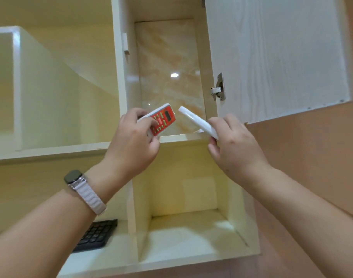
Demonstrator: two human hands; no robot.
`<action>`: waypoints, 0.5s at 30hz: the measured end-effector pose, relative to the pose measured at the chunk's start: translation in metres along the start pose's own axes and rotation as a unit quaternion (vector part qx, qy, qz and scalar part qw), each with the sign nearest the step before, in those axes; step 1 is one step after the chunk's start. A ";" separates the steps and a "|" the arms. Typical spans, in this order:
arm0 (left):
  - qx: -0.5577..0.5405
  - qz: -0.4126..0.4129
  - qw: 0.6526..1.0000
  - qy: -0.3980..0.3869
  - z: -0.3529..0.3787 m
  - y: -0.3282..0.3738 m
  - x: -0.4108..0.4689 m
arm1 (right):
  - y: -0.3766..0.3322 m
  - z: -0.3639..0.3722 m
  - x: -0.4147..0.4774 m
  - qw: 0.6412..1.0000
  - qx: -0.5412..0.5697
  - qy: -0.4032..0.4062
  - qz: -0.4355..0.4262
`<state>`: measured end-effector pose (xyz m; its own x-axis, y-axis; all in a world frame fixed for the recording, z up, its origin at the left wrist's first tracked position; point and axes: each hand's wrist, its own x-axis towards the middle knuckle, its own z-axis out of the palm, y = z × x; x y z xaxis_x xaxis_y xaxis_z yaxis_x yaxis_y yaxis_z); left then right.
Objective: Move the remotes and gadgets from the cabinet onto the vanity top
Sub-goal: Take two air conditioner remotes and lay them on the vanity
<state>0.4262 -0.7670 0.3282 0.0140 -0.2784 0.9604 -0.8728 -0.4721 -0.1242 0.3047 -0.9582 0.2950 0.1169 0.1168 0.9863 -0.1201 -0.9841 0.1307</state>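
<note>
The scene is lit evenly in warm, yellowish light. A round glare spot (pixel 174 75) is reflected on the glossy back of the cabinet (pixel 163 47). Straight edges are bowed by wide-angle distortion.

I count two remotes, a white plastic remote with a red button face (pixel 163 119) at left and a plain white slim remote (pixel 193 119) at right, plus one flat black keyboard (pixel 97 235) near left, one white-strapped wristwatch (pixel 75 177) and one metal door hinge (pixel 218 87).

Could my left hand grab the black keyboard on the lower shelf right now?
Probably not yet: the left hand grips the red remote. The keyboard lies on an open shelf, so the way looks free once that hand empties.
</note>
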 end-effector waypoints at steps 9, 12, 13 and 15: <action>-0.047 -0.081 0.996 -0.007 0.002 -0.003 -0.030 | -0.009 0.007 -0.026 0.981 0.065 -0.094 0.158; -0.094 -0.105 0.990 -0.006 0.004 0.001 -0.044 | -0.019 0.005 -0.039 0.967 0.125 -0.081 0.206; -0.116 -0.120 0.986 -0.005 0.004 0.003 -0.049 | -0.024 0.004 -0.043 0.962 0.136 -0.076 0.223; -0.157 -0.147 0.977 -0.007 0.005 0.005 -0.057 | -0.036 0.001 -0.051 0.953 0.148 -0.078 0.252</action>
<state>0.4234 -0.7574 0.2718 0.2907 -0.1822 0.9393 -0.9369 -0.2535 0.2407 0.3045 -0.9289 0.2399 0.2663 -0.3786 0.8864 0.0811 -0.9076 -0.4120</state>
